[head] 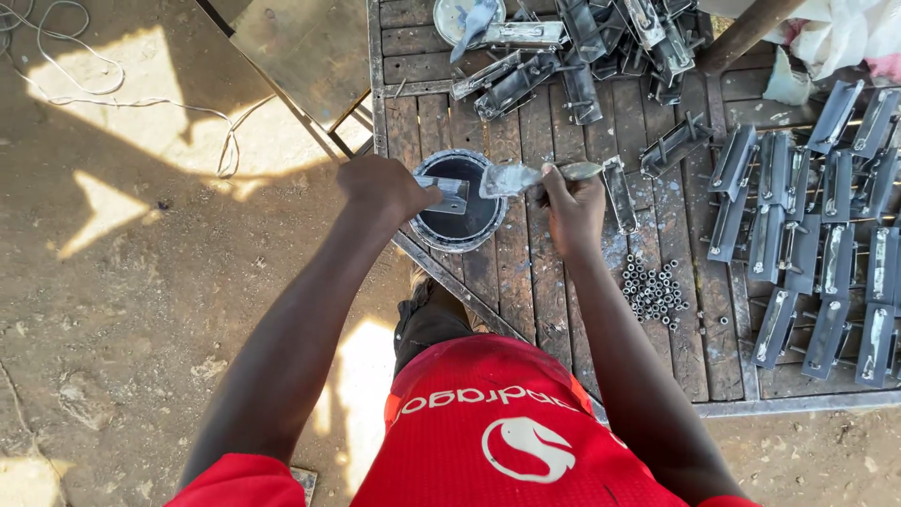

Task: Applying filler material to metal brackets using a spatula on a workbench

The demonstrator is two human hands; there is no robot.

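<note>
Grey paint tin (458,222) as landmark: left hand (380,184) pinches a metal bracket (450,194) above it; right hand (574,202) grips the brush (526,176). Best stroke thinly, dripping into the tin.

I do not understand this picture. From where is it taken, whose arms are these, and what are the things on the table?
The one picture comes from a camera on a person's head, looking down at their own two arms. The left hand holds a small metal bracket over a round can of dark paint. The right hand holds a paintbrush beside that piece. They work at a wooden slatted table. On it lie rows of grey metal brackets, a heap of similar parts farther away, and a small pile of nuts.
</note>
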